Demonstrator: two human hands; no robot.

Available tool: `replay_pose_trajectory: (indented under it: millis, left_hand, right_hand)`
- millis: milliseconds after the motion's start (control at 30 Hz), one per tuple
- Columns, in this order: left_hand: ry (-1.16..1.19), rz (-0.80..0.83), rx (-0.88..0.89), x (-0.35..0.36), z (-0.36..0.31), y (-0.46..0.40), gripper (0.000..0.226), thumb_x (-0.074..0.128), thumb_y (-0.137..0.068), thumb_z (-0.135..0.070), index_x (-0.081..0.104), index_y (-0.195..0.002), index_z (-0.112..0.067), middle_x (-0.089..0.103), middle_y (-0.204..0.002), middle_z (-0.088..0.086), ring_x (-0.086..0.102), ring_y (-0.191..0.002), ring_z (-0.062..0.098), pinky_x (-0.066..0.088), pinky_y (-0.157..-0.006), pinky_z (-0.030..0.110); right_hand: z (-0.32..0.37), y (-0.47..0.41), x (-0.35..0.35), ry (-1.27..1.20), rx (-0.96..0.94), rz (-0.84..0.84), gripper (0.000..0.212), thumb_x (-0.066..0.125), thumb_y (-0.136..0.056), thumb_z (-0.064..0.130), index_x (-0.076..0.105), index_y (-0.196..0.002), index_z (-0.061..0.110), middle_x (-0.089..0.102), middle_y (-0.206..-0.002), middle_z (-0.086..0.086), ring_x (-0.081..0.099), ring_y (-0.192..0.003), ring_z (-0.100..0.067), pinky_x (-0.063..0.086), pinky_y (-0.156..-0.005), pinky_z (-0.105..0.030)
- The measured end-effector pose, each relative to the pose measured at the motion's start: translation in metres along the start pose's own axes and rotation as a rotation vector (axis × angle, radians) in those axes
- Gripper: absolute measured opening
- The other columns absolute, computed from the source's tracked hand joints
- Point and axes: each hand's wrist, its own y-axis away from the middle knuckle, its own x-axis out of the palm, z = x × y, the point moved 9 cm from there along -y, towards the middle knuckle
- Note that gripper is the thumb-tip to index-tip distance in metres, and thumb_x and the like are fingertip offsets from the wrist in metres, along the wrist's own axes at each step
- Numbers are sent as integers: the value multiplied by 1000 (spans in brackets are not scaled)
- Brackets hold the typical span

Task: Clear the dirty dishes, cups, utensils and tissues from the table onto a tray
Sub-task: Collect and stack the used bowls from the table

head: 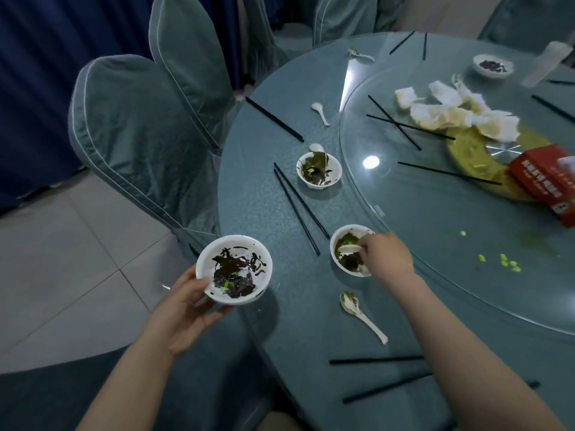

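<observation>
Bowls first: we are gripping one soiled white bowl (234, 269) in our left hand (186, 309), off the table (280, 321) edge. Our right hand (385, 255) is pinching a white spoon (350, 249) inside a second bowl (348, 250) on the table. Farther off, a third bowl (319, 170) is sitting beside the glass turntable (435, 213) carrying crumpled tissues (451, 113).

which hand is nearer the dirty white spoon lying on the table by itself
Right. The right hand grips a spoon in the bowl just beyond the dirty white spoon; the left hand holds another bowl off the table's edge.
</observation>
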Motion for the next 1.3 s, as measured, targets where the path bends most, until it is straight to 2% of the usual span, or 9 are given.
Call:
replay_pose_trajectory:
  millis: [100, 200, 333, 533, 667, 767, 900, 1167, 1300]
  left_hand:
    - [15, -4, -18, 0, 4, 0, 26, 61, -67, -11, 67, -90, -21, 69, -101, 14, 62, -97, 32, 58, -69, 50]
    - [12, -1, -30, 0, 7, 0, 23, 62, -66, -10, 68, -86, -21, 72, -94, 13, 62, -97, 32, 58, -69, 51]
    - [-9, -5, -43, -1, 8, 3, 28, 61, -67, -11, 66, -93, -20, 73, -90, 13, 62, -95, 32, 59, -65, 48]
    - [-8, -25, -40, -9, 9, 8, 24, 52, -86, -9, 63, -103, -20, 74, -89, 11, 62, -95, 31, 59, -63, 46]
    - [15, -45, -29, -15, 8, 11, 26, 52, -86, -9, 62, -108, -19, 72, -95, 13, 62, -96, 32, 59, -66, 48]
    - [31, -55, -15, -19, 5, 13, 27, 53, -84, -8, 64, -106, -20, 71, -96, 14, 62, -97, 33, 58, -71, 50]
    - [48, -64, -7, -22, 3, 16, 36, 59, -72, -12, 65, -106, -20, 69, -102, 15, 62, -99, 32, 59, -67, 48]
    - [83, -106, 26, -21, -8, 18, 31, 55, -79, -8, 62, -106, -20, 66, -104, 14, 61, -96, 30, 59, -60, 45]
    - [95, -161, 57, -20, -20, 15, 23, 47, -91, -7, 60, -105, -19, 64, -103, 15, 60, -93, 29, 58, -55, 41]
  right_hand:
    - [-3, 37, 2, -317, 54, 1, 33, 46, -94, 20, 49, -61, 17, 53, -69, -1, 52, -68, -24, 32, -50, -31]
    - [-6, 71, 19, -457, 102, 24, 37, 49, -91, 14, 42, -55, 22, 46, -73, 3, 48, -65, -17, 30, -51, -27]
    - [-17, 94, 55, -566, 227, 117, 9, 61, -85, 16, 60, -85, 25, 53, -70, 13, 53, -70, -13, 36, -59, -26]
    - [-24, 99, 75, -590, 344, 121, 22, 65, -83, 39, 53, -94, 23, 58, -77, 10, 58, -77, -13, 42, -63, -29]
    - [-33, 94, 72, -982, 530, -1, 33, 58, -85, 49, 50, -106, 23, 67, -77, 3, 62, -75, -15, 45, -65, -32]
    - [-29, 80, 78, -1302, 653, 24, 32, 51, -92, 42, 50, -110, 16, 70, -75, -10, 53, -50, -15, 47, -55, -32]
    - [-25, 60, 76, -1300, 756, 44, 18, 46, -95, 22, 55, -105, 10, 65, -69, -11, 42, -47, -18, 35, -41, -25]
    - [10, -2, 34, -1224, 544, 26, 23, 46, -87, 8, 60, -105, 9, 59, -69, -4, 52, -53, -14, 38, -47, -25]
    - [27, -57, 5, -1300, 470, -55, 18, 48, -88, 8, 57, -103, 14, 66, -84, -6, 53, -51, -10, 38, -37, -15]
